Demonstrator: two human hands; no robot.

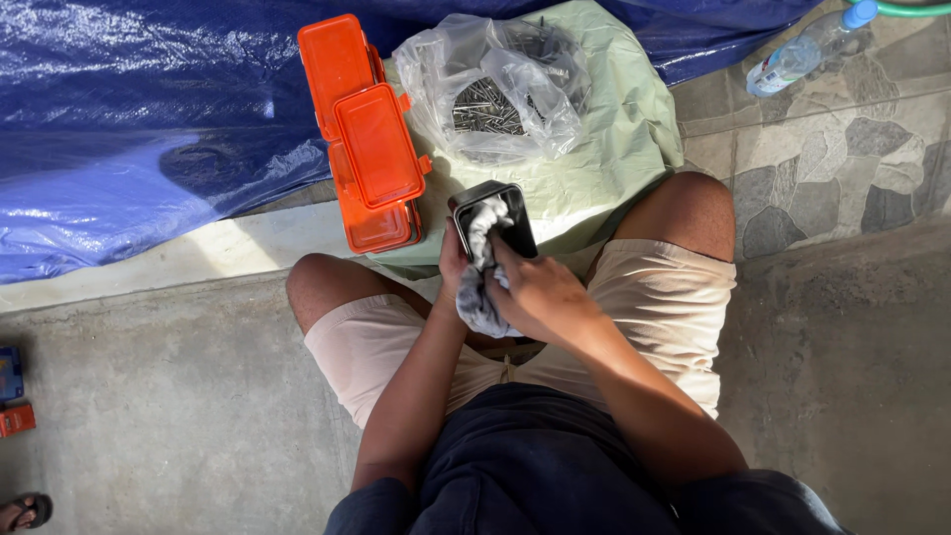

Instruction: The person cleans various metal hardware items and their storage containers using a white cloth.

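Person wears a dark navy top and beige shorts (pixel 664 297)

Toolbox (pixel 371 149) left of nail bag (pixel 500 89)

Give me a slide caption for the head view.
Right hand wipes grey cloth inside dark tin held by left hand.

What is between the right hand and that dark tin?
A grey cloth. The right hand presses it into the open tin, so cloth, not skin, meets the inside. The left hand grips the tin's side directly.
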